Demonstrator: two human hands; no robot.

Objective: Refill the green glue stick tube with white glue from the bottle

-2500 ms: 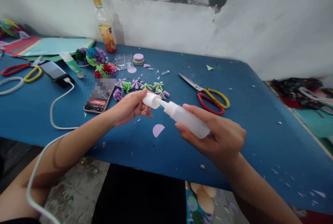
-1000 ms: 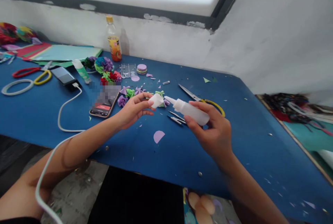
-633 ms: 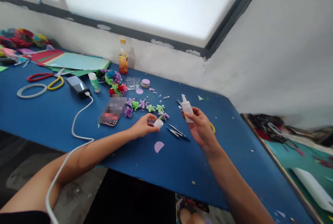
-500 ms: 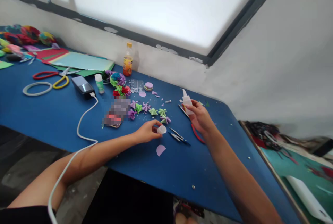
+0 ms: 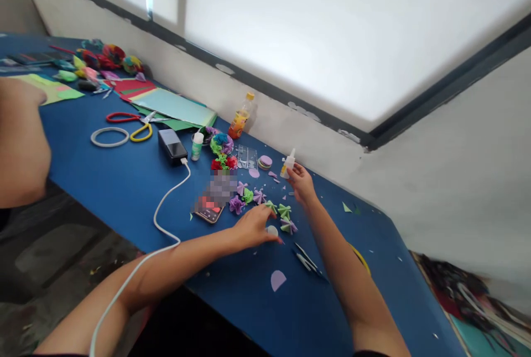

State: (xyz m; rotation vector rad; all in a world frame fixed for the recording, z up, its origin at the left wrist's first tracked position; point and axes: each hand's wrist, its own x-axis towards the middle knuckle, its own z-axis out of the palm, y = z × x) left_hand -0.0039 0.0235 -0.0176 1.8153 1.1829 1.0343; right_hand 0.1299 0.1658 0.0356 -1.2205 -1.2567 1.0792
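Note:
My right hand (image 5: 301, 182) grips a small white squeeze glue bottle (image 5: 286, 169), nozzle up, near the back of the blue table. My left hand (image 5: 255, 227) is low over the table, thumb and fingers spread around a small white round cap (image 5: 272, 231). The cap appears to rest on the tabletop. Folded green paper pieces (image 5: 284, 211) and a lilac-green one (image 5: 289, 226) lie just beyond the cap. Nearer the front edge are a lilac paper half-circle (image 5: 278, 280) and metal tweezers (image 5: 306, 262).
Another person's hand (image 5: 20, 141) shows at the far left. A phone (image 5: 210, 210), a glue stick (image 5: 197, 146), a juice bottle (image 5: 240, 118), scissors (image 5: 141, 131) and a stack of paper circles (image 5: 264, 163) lie about. A white cable (image 5: 160, 202) crosses my left forearm.
My right hand has carried the glue bottle leftward toward the paper circles. My left hand's fingers have spread from the cap. The view has turned left, and another person's hand has appeared.

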